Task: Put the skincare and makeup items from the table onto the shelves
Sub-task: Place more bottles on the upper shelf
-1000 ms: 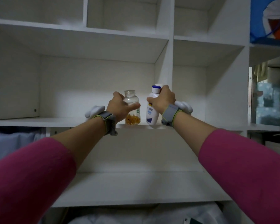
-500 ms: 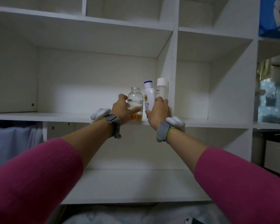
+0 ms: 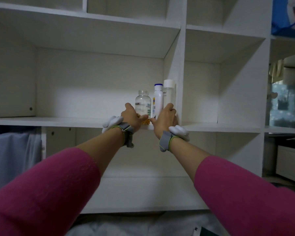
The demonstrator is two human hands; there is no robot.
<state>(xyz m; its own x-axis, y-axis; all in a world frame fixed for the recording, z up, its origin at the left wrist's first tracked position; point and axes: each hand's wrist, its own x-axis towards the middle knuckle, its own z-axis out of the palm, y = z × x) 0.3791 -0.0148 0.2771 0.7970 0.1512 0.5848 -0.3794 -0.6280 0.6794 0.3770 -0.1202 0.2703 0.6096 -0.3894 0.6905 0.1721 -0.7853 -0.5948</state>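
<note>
Three bottles stand upright in a row at the right end of the wide middle shelf (image 3: 66,120), against the white divider. The clear jar (image 3: 142,104) with yellow capsules at its bottom is leftmost; my left hand (image 3: 132,117) grips its lower part. Beside it stands a white bottle with a blue cap (image 3: 158,101). My right hand (image 3: 165,119) is curled round this bottle's base. A clear bottle with a white cap (image 3: 168,95) stands rightmost, touching the divider; its lower part is hidden behind my right hand.
White shelving fills the view, with a vertical divider (image 3: 180,74) right of the bottles and another compartment (image 3: 201,92) beyond it. A lower shelf board (image 3: 143,193) lies beneath my arms. Blue cloth (image 3: 10,154) hangs at the left. A blue container (image 3: 286,16) sits top right.
The white bottle went from tilted in my right hand to upright on the shelf. My right hand slid down to its base, uncovering the white-capped bottle. My left hand stayed on the jar.
</note>
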